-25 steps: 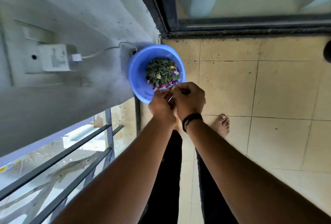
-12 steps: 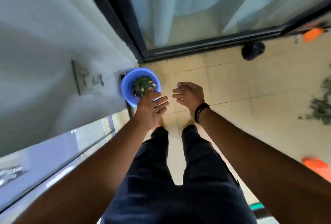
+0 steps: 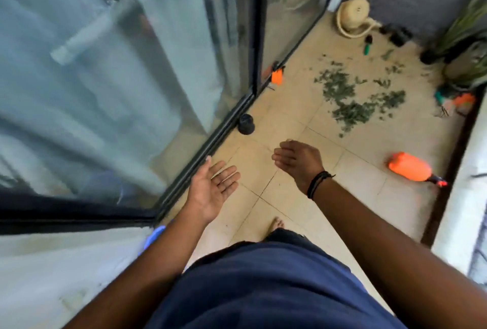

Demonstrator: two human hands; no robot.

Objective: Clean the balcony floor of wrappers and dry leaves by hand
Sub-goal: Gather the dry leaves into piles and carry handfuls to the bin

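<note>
Holding nothing: left hand (image 3: 210, 189) fingers (image 3: 226, 176) spread straight, palm up. Right hand (image 3: 299, 161) loosely curled, empty. Dry leaves (image 3: 353, 99) well beyond the fingertips.

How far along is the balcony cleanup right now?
Done: the tiles near the feet look free of leaves. In hand: nothing; the left hand and right hand are both empty. Left: a big patch of leaves lies ahead, with orange scraps by the door track.
</note>
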